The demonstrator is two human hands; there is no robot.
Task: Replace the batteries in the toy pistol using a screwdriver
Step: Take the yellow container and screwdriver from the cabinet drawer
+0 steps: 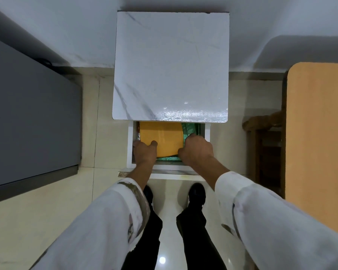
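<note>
Two grips clamp one orange packet (161, 137) in the drawer (130, 149) — left hand (144, 153), right hand (199, 151) flanking it.

Dim, cool indoor light, glare on tabletop (185, 114) and floor (162, 260), wide-angle distortion at the edges

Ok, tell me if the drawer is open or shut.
Open: the drawer sticks out past the tabletop, with an orange item, the left hand and the right hand inside.

White-sleeved arms (109, 221) reached forward and down; left hand (144, 152) and right hand (198, 151), fingers curled, gripped a flat orange item (160, 137).
</note>
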